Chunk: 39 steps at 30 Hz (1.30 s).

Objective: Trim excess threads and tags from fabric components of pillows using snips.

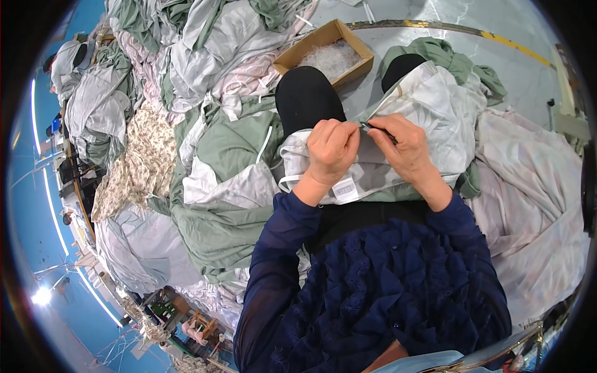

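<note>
My left hand (pixel 333 150) is closed above my lap, its thumb and fingers pinched together. Whatever it grips is too small to make out. Close beside it, my right hand (pixel 405 148) is closed on a small dark tool with a metal tip (pixel 365 125), mostly hidden by the fingers. The tip points toward my left hand, and its exact kind is unclear. Across my lap lies a white and green cloth piece (pixel 429 115), bunched over my right leg. A white label (pixel 345 189) shows on it below my left hand.
A cardboard box (pixel 356 73) with loose clear or white scraps stands on the grey floor (pixel 429 37) beyond my knees. Heaped green and white cloth (pixel 233 146) lies to my left, with floral cloth (pixel 149 146) farther out. Pale cloth (pixel 528 205) is piled on my right.
</note>
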Tool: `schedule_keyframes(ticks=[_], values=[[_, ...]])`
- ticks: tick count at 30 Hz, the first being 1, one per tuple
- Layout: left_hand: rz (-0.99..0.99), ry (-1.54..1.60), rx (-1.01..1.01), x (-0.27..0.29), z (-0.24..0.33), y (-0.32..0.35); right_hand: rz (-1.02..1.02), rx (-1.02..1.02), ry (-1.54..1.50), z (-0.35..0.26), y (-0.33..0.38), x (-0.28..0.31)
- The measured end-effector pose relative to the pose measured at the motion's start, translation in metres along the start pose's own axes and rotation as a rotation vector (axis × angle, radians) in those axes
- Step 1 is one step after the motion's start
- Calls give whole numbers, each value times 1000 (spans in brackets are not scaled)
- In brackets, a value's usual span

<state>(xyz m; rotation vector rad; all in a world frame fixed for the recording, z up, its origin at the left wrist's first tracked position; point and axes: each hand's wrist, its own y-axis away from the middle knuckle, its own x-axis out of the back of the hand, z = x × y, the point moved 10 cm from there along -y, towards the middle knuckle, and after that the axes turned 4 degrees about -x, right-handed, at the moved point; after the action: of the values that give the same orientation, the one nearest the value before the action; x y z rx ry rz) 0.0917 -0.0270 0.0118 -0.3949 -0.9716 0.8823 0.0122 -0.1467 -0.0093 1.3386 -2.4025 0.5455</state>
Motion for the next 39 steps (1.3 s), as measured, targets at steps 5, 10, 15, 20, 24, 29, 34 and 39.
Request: schedule_keyframes(ticks=[5,10,15,20,24,29,34,39], values=[[-12,-20,-4,-1,0,0,36,-8,-41,2,0,4],[-11,-29,-39,0,4,0,50,-49,-89,6,0,9],[-25,-47,-65,-1,7,0,93,-82,-98,11,0,17],[-31,-74,-200,-1,20,0,-61,-242,-78,20,-3,10],[-51,-60,-222,3,27,-1,-44,-28,-66,8,-7,0],[-244,-49,50,20,13,-4,231,90,143,-12,-5,63],[-129,-180,-108,75,25,6,317,293,312,-14,22,112],[-187,-208,-133,95,31,52,395,311,338,6,64,123]])
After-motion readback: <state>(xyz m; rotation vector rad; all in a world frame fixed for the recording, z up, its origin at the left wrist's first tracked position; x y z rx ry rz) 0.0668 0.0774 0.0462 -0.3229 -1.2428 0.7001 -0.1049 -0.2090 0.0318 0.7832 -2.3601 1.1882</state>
